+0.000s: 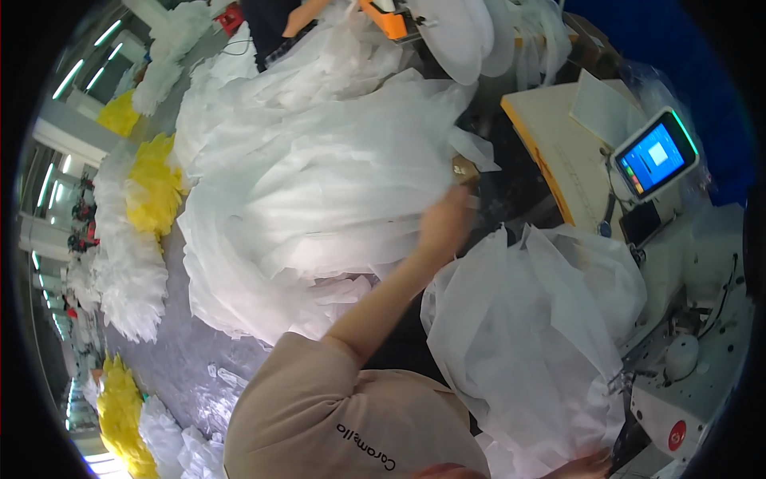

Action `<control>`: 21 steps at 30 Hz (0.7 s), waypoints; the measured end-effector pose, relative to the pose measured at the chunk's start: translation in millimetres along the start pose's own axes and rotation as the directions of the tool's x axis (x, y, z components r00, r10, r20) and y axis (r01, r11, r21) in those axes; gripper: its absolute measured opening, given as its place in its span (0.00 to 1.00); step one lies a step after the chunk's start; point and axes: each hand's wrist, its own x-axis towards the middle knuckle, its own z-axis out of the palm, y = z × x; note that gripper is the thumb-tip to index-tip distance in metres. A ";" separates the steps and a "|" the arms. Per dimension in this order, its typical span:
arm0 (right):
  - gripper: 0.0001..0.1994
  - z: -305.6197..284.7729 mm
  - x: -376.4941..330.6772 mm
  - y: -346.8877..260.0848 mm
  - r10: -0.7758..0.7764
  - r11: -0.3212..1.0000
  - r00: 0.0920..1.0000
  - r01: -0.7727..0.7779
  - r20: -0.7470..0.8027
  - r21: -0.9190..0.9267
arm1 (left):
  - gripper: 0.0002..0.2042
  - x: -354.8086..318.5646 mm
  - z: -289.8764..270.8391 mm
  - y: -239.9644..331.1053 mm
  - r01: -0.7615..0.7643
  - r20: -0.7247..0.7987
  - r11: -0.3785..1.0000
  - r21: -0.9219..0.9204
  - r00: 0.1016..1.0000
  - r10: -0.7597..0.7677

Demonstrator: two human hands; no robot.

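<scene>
Left hand (448, 223): right of centre, blurred, over the right edge of the large white heap (311, 191) and near a small brown object (463, 168); how far it is open, and whether it holds anything, cannot be told.
Right hand (581, 465): lower edge, right of centre, partly cut off, at the bottom of the draped white fabric (519, 319); its opening and grip cannot be told.
Yellow bundles: far left, one (155, 188) above and one (121, 419) below, beside frilled white bundles (132, 279).
Large white heap: left of centre to upper middle, in loose, overlapping folds.
Beige shirt (295, 399): lower middle, its sleeve leading to the left forearm.
Co-worker's arm (307, 14): top edge, above the heap.
Orange device (387, 20): top middle, beside rounded white panels (459, 36).
Draped white fabric: lower right of centre, sheer and creased.
Tan table (550, 128): upper right, orange along its edge.
Lit screen (656, 156): upper right, blue display.
White machine (678, 399): lower right, bearing a round red badge (677, 435).
</scene>
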 end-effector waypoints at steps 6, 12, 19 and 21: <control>0.10 -8.2 -9.9 28.0 -0.035 0.995 0.998 0.031 -0.043 -0.099 | 0.08 -15.0 31.5 84.5 -0.148 0.158 0.964 -0.220 0.970 0.184; 0.11 -0.2 -17.6 44.9 -0.049 0.998 0.993 0.046 0.108 0.036 | 0.12 -4.0 -59.0 -13.1 -0.328 0.105 0.939 0.106 0.943 0.317; 0.13 31.9 -134.6 74.2 0.271 0.899 0.942 -0.176 -0.195 0.402 | 0.09 -23.5 -113.6 -81.6 -0.159 0.343 0.917 0.367 0.939 0.026; 0.14 59.9 -206.8 61.4 0.051 0.999 0.995 -0.052 -0.085 -0.009 | 0.08 -32.3 -116.7 -75.9 -0.225 0.352 0.924 0.308 0.930 0.108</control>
